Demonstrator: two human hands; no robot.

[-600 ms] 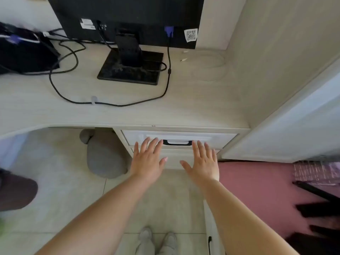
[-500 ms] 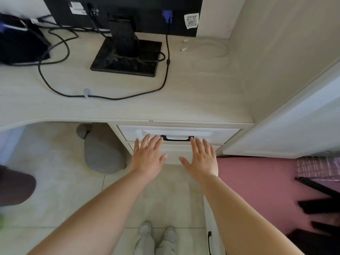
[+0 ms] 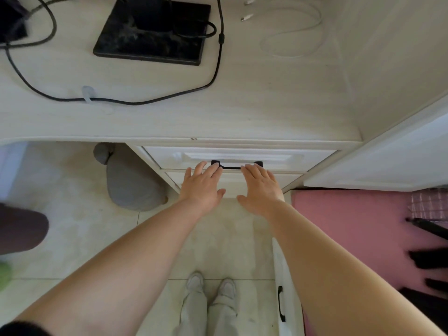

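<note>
A white top drawer (image 3: 291, 159) sits closed under the pale wooden desk (image 3: 242, 112), with a black bar handle (image 3: 231, 166) on its front. My left hand (image 3: 202, 187) is stretched flat, palm down, its fingertips at the handle's left end. My right hand (image 3: 260, 189) is also flat with straight fingers, its fingertips at the handle's right end. Neither hand holds anything. A second drawer front (image 3: 232, 183) below is partly hidden by both hands.
A black monitor base (image 3: 150, 37) and black cables (image 3: 150, 100) lie on the desk, a white cable (image 3: 291, 32) at the back right. A grey cushion (image 3: 132, 183) lies under the desk. A pink bed (image 3: 351, 226) is right; a white cabinet door (image 3: 283, 299) stands beside my right arm.
The view has tipped down and closer to the desk. Both hands have moved forward a little, and their fingertips now reach the two ends of the drawer handle.
</note>
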